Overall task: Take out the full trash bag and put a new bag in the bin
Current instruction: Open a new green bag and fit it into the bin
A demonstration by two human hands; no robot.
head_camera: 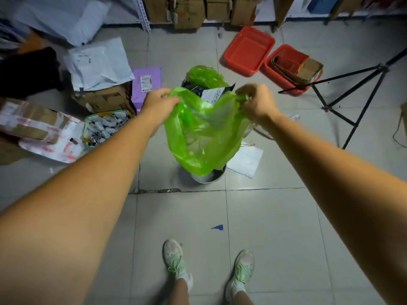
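I hold a new, thin green bag (203, 137) stretched between both hands above a small metal bin (208, 177). My left hand (159, 103) pinches the bag's left rim and my right hand (256, 102) pinches the right rim. The bag hangs limp, and its bottom hides most of the bin's mouth. Behind it on the floor sits the full green trash bag (206, 79), stuffed with dark and white packaging that sticks out of its top.
Cardboard boxes, mailers and a purple parcel (146, 84) crowd the floor at left, with a tub of small items (105, 126). Two red trays (250, 50) lie at back right. A black tripod (343, 93) stands at right. White paper (246, 160) lies beside the bin.
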